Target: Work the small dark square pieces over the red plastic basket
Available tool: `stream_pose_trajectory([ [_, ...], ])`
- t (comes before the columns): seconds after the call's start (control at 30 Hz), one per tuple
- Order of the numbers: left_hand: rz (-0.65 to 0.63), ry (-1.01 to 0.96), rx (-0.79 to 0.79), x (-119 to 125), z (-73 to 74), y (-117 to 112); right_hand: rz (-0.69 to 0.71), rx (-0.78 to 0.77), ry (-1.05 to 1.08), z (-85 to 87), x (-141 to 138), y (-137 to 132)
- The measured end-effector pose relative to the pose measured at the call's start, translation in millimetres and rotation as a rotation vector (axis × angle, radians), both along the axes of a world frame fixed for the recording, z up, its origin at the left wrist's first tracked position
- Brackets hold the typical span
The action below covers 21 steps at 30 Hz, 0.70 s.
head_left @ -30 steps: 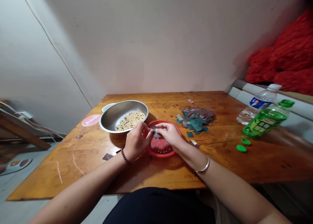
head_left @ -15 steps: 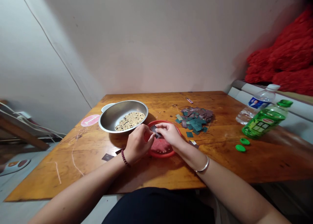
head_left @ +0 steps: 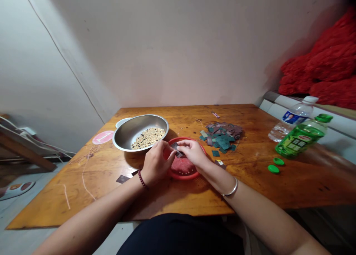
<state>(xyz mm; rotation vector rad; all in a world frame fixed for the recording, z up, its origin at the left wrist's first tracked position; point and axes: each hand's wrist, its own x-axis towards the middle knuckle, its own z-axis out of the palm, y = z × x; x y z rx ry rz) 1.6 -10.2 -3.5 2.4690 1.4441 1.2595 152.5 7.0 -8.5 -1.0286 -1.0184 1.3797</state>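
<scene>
Both my hands meet over a small red plastic basket point(head_left: 183, 171) near the middle of the wooden table point(head_left: 250, 173). My left hand point(head_left: 155, 162) and my right hand point(head_left: 191, 151) each pinch an edge of one small dark square piece point(head_left: 175, 148) held above the basket. A few pale beads lie in the basket's bottom. Just left of my hands stands a steel bowl point(head_left: 125, 134) holding light and dark beads. A heap of green and purple square pieces point(head_left: 222, 134) lies to the right of the basket.
A green bottle point(head_left: 302, 138) and a clear water bottle point(head_left: 292, 119) lie at the right edge, with two green caps point(head_left: 274, 165) near them. A pink round sticker point(head_left: 103, 137), loose thread point(head_left: 83, 169) and a stray dark square point(head_left: 122, 179) lie on the left. Red fabric point(head_left: 322, 69) is piled at the right.
My hands have barely shifted; the fingers keep working the small dark piece over the red basket. Nothing else has moved.
</scene>
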Motion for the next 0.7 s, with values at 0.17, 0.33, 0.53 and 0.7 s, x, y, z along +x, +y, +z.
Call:
stream_pose_trajectory([
  [0.17, 0.015, -0.006, -0.011, -0.5, -0.5, 0.5, 0.003, 0.003, 0.004, 1.4, -0.5, -0.7],
  [0.33, -0.003, -0.032, -0.018, -1.3, -2.1, 1.2, 0.003, 0.003, 0.026, 1.1, -0.6, 0.1],
  [0.53, -0.022, -0.004, 0.073, -1.5, -0.5, 2.2, 0.008, -0.005, 0.013, 3.5, -0.3, -0.9],
  [0.7, -0.044, 0.088, 0.17, -3.0, 0.1, 3.8, -0.003, -0.023, -0.009, 9.5, 0.2, -3.8],
])
